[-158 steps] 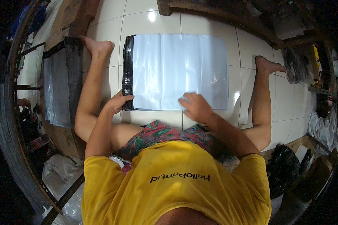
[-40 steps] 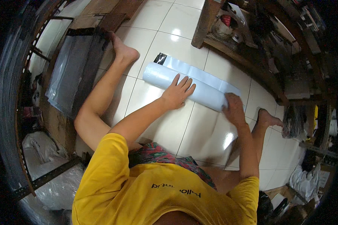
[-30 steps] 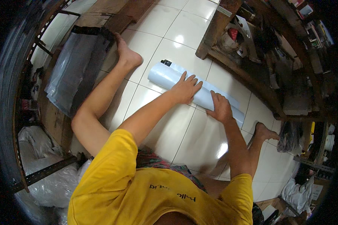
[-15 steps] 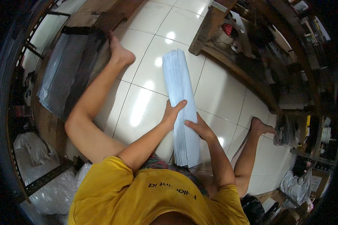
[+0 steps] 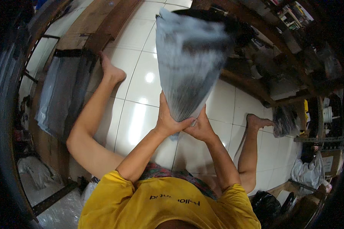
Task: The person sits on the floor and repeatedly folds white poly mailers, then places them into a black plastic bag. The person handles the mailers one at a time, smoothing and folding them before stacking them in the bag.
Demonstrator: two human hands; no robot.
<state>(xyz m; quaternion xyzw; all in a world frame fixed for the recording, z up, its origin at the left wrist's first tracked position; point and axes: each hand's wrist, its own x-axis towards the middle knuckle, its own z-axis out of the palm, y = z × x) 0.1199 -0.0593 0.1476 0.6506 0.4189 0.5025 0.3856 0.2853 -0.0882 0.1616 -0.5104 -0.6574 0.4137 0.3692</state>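
Observation:
A thick bundle of thin plastic bags (image 5: 189,68), pale blue-grey with dark patches, rises between my two hands. Its far end spreads wide like a fan and is smeared by motion. The near end narrows to a gathered fold. My left hand (image 5: 169,120) wraps the bundle's lower left side, its thumb laid across the front. On the lower right side, my right hand (image 5: 203,128) is closed round it, with the thumbs close together. A small tip of the bundle shows below my left hand. The fingers behind the bundle are hidden.
My bare legs are spread on the white tiled floor (image 5: 143,122). A pile of dark and pale plastic bags (image 5: 63,86) lies beside my left leg, next to cardboard (image 5: 84,28). Wooden shelving (image 5: 244,86) stands at the far right. A white plastic bag (image 5: 307,171) sits near the right edge.
The bundle was a narrow, light-blue folded length held low; now it is raised away from me and its far end has fanned open. Both hands have shifted to its near end.

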